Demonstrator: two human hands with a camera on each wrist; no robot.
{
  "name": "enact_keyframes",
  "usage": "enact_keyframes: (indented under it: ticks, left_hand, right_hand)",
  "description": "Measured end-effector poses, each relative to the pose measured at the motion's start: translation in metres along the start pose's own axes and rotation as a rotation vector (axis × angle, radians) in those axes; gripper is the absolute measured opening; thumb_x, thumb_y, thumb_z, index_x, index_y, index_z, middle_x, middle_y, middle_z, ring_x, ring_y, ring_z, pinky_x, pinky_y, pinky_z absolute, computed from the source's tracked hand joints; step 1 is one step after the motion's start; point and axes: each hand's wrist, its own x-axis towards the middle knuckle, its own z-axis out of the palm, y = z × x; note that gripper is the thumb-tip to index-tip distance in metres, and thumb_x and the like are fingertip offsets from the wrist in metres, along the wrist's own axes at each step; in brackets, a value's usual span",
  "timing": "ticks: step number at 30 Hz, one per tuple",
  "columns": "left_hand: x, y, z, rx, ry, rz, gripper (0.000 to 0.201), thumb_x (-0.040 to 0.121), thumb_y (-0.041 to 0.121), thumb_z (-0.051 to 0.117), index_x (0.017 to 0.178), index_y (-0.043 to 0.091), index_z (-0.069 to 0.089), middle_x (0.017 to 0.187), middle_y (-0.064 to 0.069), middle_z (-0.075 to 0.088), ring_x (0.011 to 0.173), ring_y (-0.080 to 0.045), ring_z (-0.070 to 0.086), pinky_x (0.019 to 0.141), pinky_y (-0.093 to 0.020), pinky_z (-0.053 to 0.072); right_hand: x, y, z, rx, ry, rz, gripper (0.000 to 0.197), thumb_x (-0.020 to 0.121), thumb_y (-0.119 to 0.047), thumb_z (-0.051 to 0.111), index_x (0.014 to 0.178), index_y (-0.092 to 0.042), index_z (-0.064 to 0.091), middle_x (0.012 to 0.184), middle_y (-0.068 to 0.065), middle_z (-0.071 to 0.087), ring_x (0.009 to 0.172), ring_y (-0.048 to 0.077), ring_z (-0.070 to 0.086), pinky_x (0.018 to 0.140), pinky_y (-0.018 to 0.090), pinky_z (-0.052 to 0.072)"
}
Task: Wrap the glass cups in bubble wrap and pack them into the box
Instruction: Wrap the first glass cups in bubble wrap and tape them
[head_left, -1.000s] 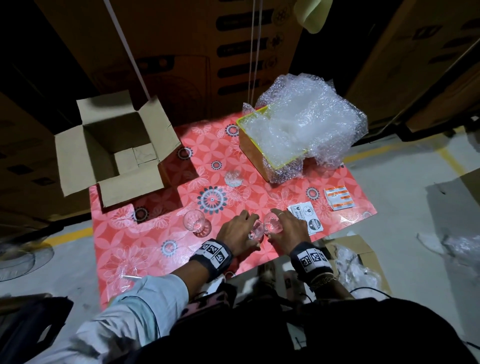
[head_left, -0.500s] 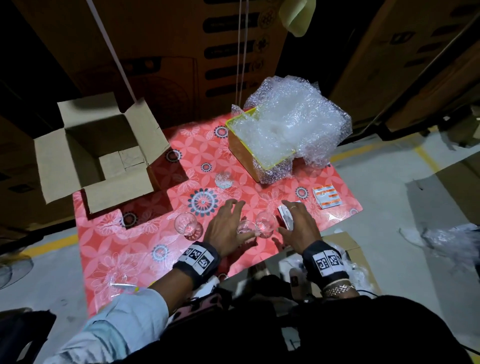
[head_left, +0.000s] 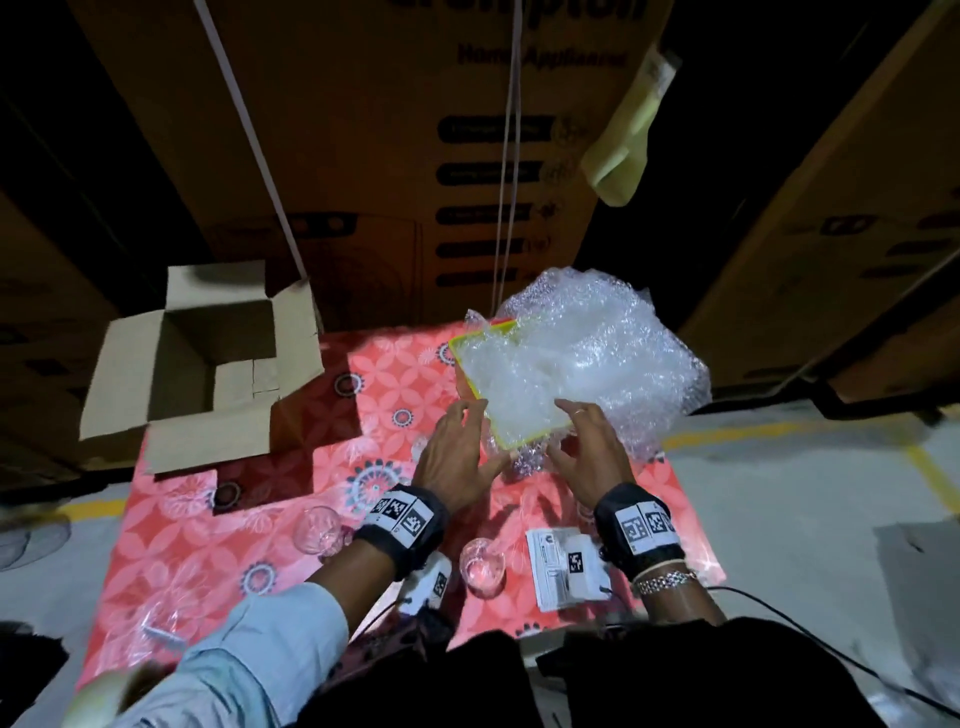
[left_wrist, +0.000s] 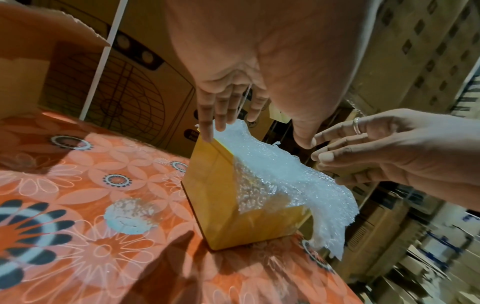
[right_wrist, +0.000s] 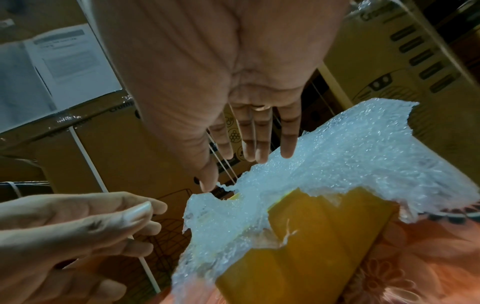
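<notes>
While over the yellow box (head_left: 470, 410): left hand (head_left: 454, 457) and right hand (head_left: 589, 452), fingers spread, gripping nothing
Bubble wrap (head_left: 582, 358): heaped in that box
Glass cups (head_left: 483, 569): near table edge
Surface: red floral tablecloth (head_left: 208, 551)
Room: stacked cartons (head_left: 395, 135), dim

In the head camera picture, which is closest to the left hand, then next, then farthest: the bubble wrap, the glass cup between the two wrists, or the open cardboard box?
From the left hand:
1. Bubble wrap: just right of the fingertips, spilling from the yellow box.
2. Glass cup: on the table, nearer the person, between the wrists.
3. Open cardboard box: far left, at the table's back corner.
</notes>
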Motion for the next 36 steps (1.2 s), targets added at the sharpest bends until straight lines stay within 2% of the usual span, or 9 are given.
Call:
enact_keyframes:
  ticks: [3,7,11,17,22,25,28,32,36]
  left_hand:
    - [0.017,0.013,0.010,-0.018,-0.013,-0.115,0.082,0.095,0.049,0.067,0.158,0.015,0.027,0.155,-0.015,0.037,0.134,-0.033,0.047,0.109,-0.046,0.047]
    - [0.033,0.021,0.023,-0.054,-0.032,-0.239,0.084,0.098,0.046,0.064,0.161,0.012,0.019,0.158,-0.017,0.036,0.138,-0.037,0.046,0.111,-0.048,0.043]
    - [0.033,0.032,0.030,-0.056,-0.048,-0.313,0.084,0.098,0.035,0.067,0.162,0.015,0.016,0.154,-0.018,0.039,0.129,-0.040,0.053,0.103,-0.047,0.047]
    - [0.033,0.041,0.035,0.035,-0.022,-0.377,0.085,0.092,0.030,0.074,0.160,0.016,0.024,0.147,-0.013,0.040,0.115,-0.038,0.060,0.088,-0.043,0.050]
    - [0.042,0.047,0.030,0.073,0.113,-0.373,0.068,0.093,0.041,0.073,0.149,0.012,0.046,0.147,-0.014,0.041,0.132,-0.033,0.045,0.104,-0.044,0.046]
    - [0.055,0.056,0.023,0.035,0.242,-0.349,0.058,0.095,0.047,0.069,0.139,0.012,0.056,0.139,-0.012,0.048,0.129,-0.030,0.046,0.105,-0.041,0.043]
    - [0.064,0.068,0.013,-0.186,0.301,-0.437,0.051,0.097,0.056,0.061,0.128,0.015,0.062,0.123,-0.006,0.063,0.113,-0.024,0.059,0.094,-0.037,0.048]
    - [0.074,0.077,0.005,-0.981,0.214,-0.743,0.055,0.092,0.059,0.068,0.117,0.011,0.059,0.103,-0.010,0.073,0.085,-0.024,0.073,0.085,-0.043,0.059]
    - [0.076,0.069,0.000,-1.304,0.345,-0.785,0.052,0.093,0.005,0.073,0.137,0.007,0.045,0.104,-0.015,0.072,0.066,-0.015,0.072,0.065,-0.028,0.058]
  right_hand:
    - [0.025,0.012,-0.001,-0.001,-0.055,-0.028,0.058,0.093,-0.016,0.071,0.147,-0.019,0.049,0.145,0.003,0.048,0.105,0.021,0.058,0.099,0.034,0.048]
    - [0.055,0.024,0.008,-0.040,-0.115,-0.029,0.060,0.092,-0.023,0.072,0.147,-0.020,0.048,0.146,0.006,0.051,0.127,0.030,0.053,0.109,0.046,0.045]
    - [0.073,0.030,0.016,-0.151,-0.163,-0.046,0.053,0.096,-0.025,0.068,0.145,-0.021,0.049,0.144,0.007,0.054,0.132,0.029,0.050,0.113,0.043,0.035]
    - [0.090,0.036,0.018,-0.123,-0.063,-0.041,0.016,0.099,-0.022,0.060,0.111,-0.016,0.070,0.118,0.008,0.071,0.105,0.032,0.064,0.095,0.038,0.046]
    - [0.090,0.042,0.002,0.197,0.031,0.002,0.009,0.102,-0.020,0.054,0.105,-0.016,0.062,0.100,0.007,0.073,0.086,0.029,0.066,0.070,0.029,0.045]
    - [0.087,0.036,-0.013,0.460,0.079,0.022,0.009,0.103,-0.012,0.053,0.108,-0.012,0.060,0.092,-0.002,0.072,0.077,0.003,0.067,0.064,0.022,0.047]
    - [0.080,0.027,-0.027,0.817,0.035,0.072,0.007,0.104,-0.006,0.051,0.109,-0.006,0.055,0.095,-0.003,0.073,0.079,-0.003,0.071,0.067,0.018,0.052]
    - [0.061,0.017,-0.034,1.104,-0.109,0.119,0.014,0.099,0.007,0.050,0.105,-0.005,0.053,0.102,0.014,0.076,0.093,0.030,0.076,0.077,0.037,0.060]
    - [0.044,0.018,-0.026,1.133,-0.212,0.150,0.022,0.094,0.010,0.054,0.108,-0.006,0.057,0.101,0.025,0.073,0.089,0.040,0.073,0.077,0.047,0.059]
